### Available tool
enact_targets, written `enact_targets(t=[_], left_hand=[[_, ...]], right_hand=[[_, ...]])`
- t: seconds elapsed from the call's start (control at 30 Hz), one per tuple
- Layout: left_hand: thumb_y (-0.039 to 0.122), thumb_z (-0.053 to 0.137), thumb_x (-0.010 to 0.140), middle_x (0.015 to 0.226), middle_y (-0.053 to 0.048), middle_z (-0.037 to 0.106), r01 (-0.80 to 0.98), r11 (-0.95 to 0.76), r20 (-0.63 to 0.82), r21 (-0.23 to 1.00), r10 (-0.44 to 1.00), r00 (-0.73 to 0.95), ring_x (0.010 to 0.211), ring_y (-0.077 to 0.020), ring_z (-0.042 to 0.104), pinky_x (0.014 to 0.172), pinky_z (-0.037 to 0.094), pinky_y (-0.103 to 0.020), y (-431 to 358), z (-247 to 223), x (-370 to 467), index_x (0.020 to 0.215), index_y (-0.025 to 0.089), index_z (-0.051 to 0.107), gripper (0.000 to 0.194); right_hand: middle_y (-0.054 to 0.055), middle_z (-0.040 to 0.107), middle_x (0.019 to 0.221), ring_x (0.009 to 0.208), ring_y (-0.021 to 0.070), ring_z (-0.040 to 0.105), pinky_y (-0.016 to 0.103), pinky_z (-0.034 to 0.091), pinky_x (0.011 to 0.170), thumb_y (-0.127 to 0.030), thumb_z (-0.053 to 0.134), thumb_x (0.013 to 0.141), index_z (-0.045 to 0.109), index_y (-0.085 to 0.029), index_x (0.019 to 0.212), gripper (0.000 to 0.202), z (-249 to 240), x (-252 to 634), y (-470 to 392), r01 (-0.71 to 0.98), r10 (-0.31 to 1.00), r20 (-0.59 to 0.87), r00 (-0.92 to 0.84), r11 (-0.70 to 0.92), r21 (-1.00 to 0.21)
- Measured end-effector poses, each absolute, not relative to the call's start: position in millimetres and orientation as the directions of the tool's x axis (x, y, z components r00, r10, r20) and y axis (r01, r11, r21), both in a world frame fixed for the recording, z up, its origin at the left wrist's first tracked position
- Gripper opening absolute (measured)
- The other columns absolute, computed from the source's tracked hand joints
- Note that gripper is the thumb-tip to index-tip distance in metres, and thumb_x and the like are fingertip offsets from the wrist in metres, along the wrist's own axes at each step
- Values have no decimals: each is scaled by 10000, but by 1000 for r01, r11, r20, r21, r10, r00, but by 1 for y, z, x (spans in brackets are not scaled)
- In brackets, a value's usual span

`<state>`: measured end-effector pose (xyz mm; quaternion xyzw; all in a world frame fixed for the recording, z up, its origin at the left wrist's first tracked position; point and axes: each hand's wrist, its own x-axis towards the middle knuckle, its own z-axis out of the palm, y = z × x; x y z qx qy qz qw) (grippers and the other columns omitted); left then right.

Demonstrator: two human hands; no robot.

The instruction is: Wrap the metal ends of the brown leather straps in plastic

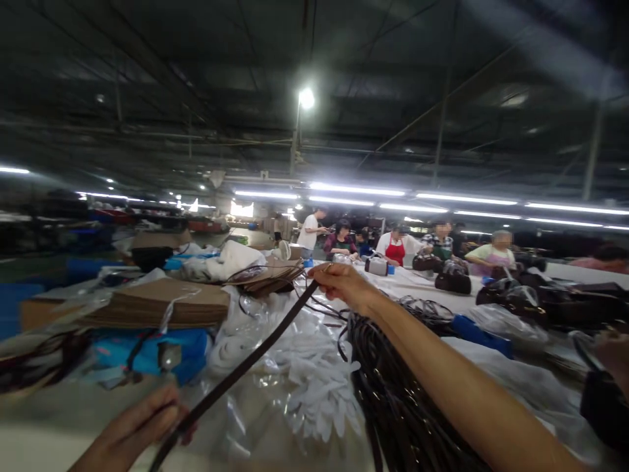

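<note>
A long dark brown strap (255,359) runs on a slant between my two hands. My right hand (344,285), stretched out ahead, pinches its upper end. Lower down, my left hand (147,419) is closed around the strap near the bottom edge, slightly blurred. Under my right forearm lies a thick bundle of dark straps (393,393) with small shiny metal bits. Beside that bundle, a pile of white strip-like pieces (319,387) rests on clear plastic sheeting (246,419).
Stacked brown sheets (162,301) and a bright blue package (191,351) lie to the left. Dark handbags (453,276) stand along the long white table (417,295). Several people sit or stand farther off. At the right edge, another person's hand (612,351) is near a dark item.
</note>
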<state>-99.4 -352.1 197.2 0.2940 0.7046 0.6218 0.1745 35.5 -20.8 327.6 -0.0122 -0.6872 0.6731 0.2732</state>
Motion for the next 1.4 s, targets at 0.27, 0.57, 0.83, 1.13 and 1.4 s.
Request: enact_targets(t=[0.27, 0.57, 0.83, 1.13, 1.4], left_hand=[[563, 730, 686, 815, -76, 736, 257, -344, 428, 903, 673, -604, 805, -234, 659, 744, 468, -321, -276, 268, -106, 727, 176, 613, 407], [458, 821, 607, 839, -43, 706, 231, -483, 515, 845, 616, -596, 738, -154, 593, 668, 423, -260, -246, 314, -99, 688, 160, 656, 350], [323, 694, 729, 621, 22, 587, 407, -500, 645, 764, 582, -495, 592, -107, 489, 592, 362, -243, -222, 361, -87, 684, 157, 651, 178], [191, 614, 802, 575, 46, 490, 541, -568, 783, 621, 486, -388, 534, -82, 402, 545, 287, -239, -203, 426, -73, 623, 147, 567, 190], [184, 642, 777, 545, 45, 490, 444, -550, 707, 707, 524, -475, 525, -89, 426, 552, 312, -245, -177, 432, -72, 583, 152, 547, 219]], right_hand=[[63, 689, 786, 605, 118, 625, 221, 549, 523, -272, 765, 761, 691, -142, 813, 158, 420, 40, -64, -335, 307, 494, -813, 448, -829], [-2, 639, 591, 486, 83, 610, 133, 528, 431, -42, 701, 793, 638, -181, 680, 190, 465, 55, -85, -467, 392, 729, -561, 577, -670], [36, 669, 581, 448, 110, 626, 136, 502, 373, -185, 811, 747, 633, -151, 701, 186, 473, 53, -80, -326, 259, 571, -779, 611, -722], [2, 627, 495, 416, 70, 575, 110, 466, 385, -158, 779, 749, 661, -137, 634, 166, 489, 55, -87, -367, 162, 655, -738, 719, -590], [20, 647, 479, 385, 101, 590, 144, 456, 358, -152, 704, 825, 622, -147, 618, 223, 481, 54, -87, -243, 200, 576, -792, 763, -599]])
